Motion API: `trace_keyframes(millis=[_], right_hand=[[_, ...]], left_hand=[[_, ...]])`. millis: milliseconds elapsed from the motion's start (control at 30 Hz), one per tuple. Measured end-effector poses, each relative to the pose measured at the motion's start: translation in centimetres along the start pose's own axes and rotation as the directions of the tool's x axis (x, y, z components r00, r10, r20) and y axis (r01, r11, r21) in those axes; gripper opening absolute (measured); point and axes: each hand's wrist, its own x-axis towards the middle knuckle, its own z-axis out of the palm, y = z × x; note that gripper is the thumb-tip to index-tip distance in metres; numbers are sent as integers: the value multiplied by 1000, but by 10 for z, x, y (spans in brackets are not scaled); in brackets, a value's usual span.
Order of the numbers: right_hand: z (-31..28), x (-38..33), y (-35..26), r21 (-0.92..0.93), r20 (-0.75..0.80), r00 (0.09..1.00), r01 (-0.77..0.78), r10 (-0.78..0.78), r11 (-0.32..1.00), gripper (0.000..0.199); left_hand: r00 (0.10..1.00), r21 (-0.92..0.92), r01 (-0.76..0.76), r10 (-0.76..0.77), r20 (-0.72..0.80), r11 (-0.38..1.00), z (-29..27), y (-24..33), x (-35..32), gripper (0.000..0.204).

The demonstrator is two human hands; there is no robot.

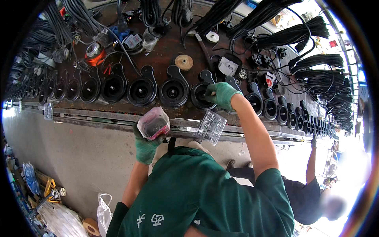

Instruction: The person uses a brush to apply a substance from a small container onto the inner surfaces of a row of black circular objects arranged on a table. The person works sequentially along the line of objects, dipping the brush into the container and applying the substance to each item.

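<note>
My left hand (146,149), in a green glove, is closed around a cut-off plastic tub (161,118) with a pinkish wall and holds it tilted just off the table's front edge. Its contents are too unclear to tell. My right hand (223,96), gloved the same way, reaches over a round black housing (195,102) with a looped handle. Its fingers are curled together at the housing's middle; whatever they pinch is hidden. Directly left lies another black housing (172,93) with a pin at its centre. More such housings stretch along the table edge both ways.
A clear plastic tray (212,127) sits on the front rail between my arms. Behind the row are a tan disc (184,62), an orange wire spool (94,54) and bundles of black cable (292,36). At the right another person (304,197) reaches toward the row.
</note>
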Motion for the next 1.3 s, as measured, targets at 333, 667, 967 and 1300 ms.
trace_keyframes(millis=[333, 667, 967, 1300], right_hand=[[-9, -82, 79, 642, -486, 864, 249, 134, 725, 16], [23, -84, 143, 703, -397, 878, 102, 269, 704, 17], [7, -22, 131, 424, -312, 950, 123, 17, 897, 40], [-31, -39, 134, -101, -112, 986, 115, -127, 988, 26]], left_hand=[[999, 155, -24, 19, 39, 988, 19, 13, -1, 77], [992, 237, -90, 67, 104, 967, 68, 28, -9, 76], [990, 234, -137, 127, 59, 962, 92, 40, -19, 75], [974, 264, -227, 214, 78, 938, 95, 42, -29, 82]])
